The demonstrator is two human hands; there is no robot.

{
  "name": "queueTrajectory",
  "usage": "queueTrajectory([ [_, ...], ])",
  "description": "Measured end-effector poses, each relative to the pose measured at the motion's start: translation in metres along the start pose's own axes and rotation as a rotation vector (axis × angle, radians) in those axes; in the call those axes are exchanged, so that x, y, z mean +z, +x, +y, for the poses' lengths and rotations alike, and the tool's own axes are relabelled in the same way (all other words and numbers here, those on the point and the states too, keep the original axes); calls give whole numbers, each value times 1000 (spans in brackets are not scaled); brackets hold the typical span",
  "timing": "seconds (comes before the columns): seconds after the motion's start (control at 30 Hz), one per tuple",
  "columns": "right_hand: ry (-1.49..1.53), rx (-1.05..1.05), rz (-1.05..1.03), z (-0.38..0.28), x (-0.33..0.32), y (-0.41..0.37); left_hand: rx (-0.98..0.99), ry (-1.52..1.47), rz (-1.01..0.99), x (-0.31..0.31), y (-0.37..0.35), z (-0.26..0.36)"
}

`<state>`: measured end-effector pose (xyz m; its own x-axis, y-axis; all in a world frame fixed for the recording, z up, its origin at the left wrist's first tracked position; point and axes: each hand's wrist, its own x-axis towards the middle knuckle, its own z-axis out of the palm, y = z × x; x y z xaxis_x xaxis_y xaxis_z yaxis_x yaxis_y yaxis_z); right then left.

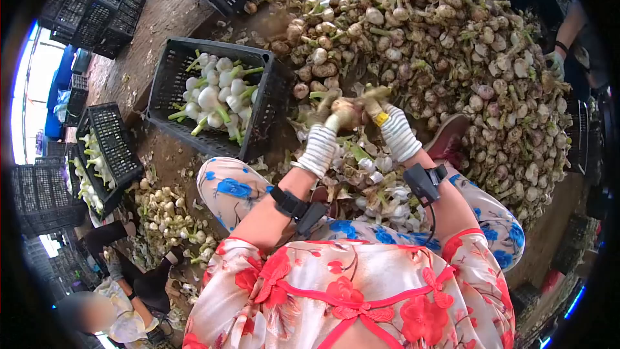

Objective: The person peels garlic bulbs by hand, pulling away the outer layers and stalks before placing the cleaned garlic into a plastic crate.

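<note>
1. Garlic pile [439, 45]: uncleaned, fills ground ahead.
2. Black crate [261, 113]: near, to L; holds white cleaned bulbs [213, 97].
3. L hand [318, 147] & R hand [397, 130]: striped gloves, both closed on one bulb at pile's near edge.
4. Bulb [347, 112]: betw. both hands, skin brown. Prob. mid-clean. Next calls for firm L hold while R strips skin/stem.
</note>
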<state>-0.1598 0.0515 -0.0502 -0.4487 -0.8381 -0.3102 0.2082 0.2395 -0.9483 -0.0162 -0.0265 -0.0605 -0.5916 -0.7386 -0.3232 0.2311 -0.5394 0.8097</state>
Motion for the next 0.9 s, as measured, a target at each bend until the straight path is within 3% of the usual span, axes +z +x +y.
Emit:
queueTrajectory([
  [0.03, -94, 57, -25, -6, 2, -2, 130, 4, -69, 14, -9, 3],
  [0.07, -34, -100, 5, -11, 8, -7, 248, 253, -33, 23, -22, 7],
  [0.2, -104, -170, -54, -34, 10, -31, 136, 44, -89, 19, -38, 14],
  [0.27, -75, -126, -66, -41, 6, -43, -106, -121, -151, 13, -35, 9],
  [0.37, -44, -82, -80, -46, 2, -51, -217, -202, -243, 29, -51, 37],
  [0.47, -143, -282, -40, -42, 6, -55, -352, -406, -280, 19, -36, 23],
  [0.5, -126, -95, -8, -52, 8, -62, -395, -425, -332, 18, -35, 27],
  [0.57, 95, 61, 19, -52, 9, -60, -216, -127, -294, 19, -41, 30],
  [0.6, 94, 58, 13, -49, 10, -57, -22, -18, -379, 17, -49, 28],
  [0.63, 75, -3, 22, -44, 12, -56, 327, 169, -122, 33, -45, 19],
  [0.7, -2, -68, 18, -51, 16, -64, 482, 210, -135, 31, -50, 27],
  [0.73, -273, -301, 43, -46, 15, -60, 271, -25, -141, 34, -55, 36],
  [0.77, -546, -536, 69, -42, 13, -55, 273, -26, -143, 34, -57, 43],
  [0.8, -547, -539, 75, -46, 10, -51, 51, -152, -151, 34, -58, 48],
  [0.83, -787, -621, 77, -50, 6, -49, -177, -276, -155, 32, -59, 51],
  [0.87, -1029, -701, 75, -52, 4, -48, -241, -279, -222, 31, -58, 52],
  [0.9, -1029, -701, 76, -51, 5, -47, -241, -279, -223, 28, -55, 55],
])
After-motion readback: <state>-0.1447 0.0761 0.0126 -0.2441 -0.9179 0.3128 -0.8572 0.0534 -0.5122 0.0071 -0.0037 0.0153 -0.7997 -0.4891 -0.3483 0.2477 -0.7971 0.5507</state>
